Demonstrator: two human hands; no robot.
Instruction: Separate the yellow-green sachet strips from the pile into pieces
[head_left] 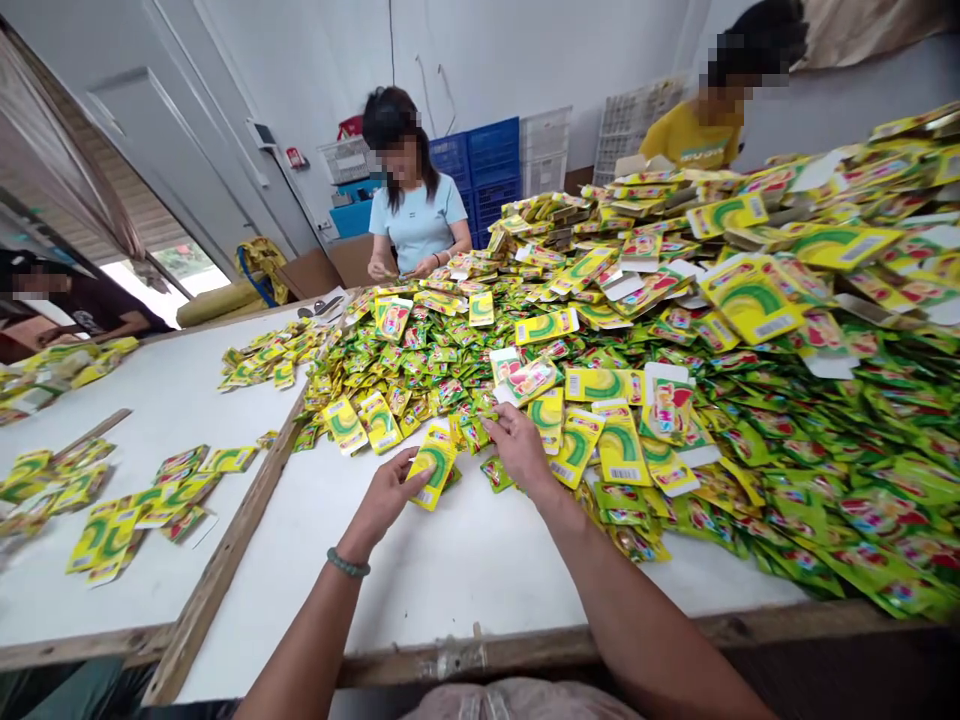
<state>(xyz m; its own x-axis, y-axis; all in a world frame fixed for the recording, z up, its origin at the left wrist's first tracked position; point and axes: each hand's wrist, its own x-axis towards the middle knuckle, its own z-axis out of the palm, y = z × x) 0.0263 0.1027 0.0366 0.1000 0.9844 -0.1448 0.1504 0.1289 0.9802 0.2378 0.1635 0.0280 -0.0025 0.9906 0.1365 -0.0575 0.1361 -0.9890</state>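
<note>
My left hand point(388, 492) grips a flat yellow and green carton point(433, 466) by its near end, fingers closed on it, just above the white table point(450, 570). A green bead bracelet point(347, 565) sits on that wrist. My right hand point(517, 445) reaches into the edge of the big heap of small green sachets point(450, 385), its fingers curled among them; what they hold is hidden. More flat yellow cartons point(619, 445) lie right of that hand.
The heap of sachets and cartons point(750, 300) covers the table's right and far side. A second white table point(150, 400) at left carries scattered cartons. Three other people work at the far and left edges. Blue and white crates point(487, 160) stand by the wall.
</note>
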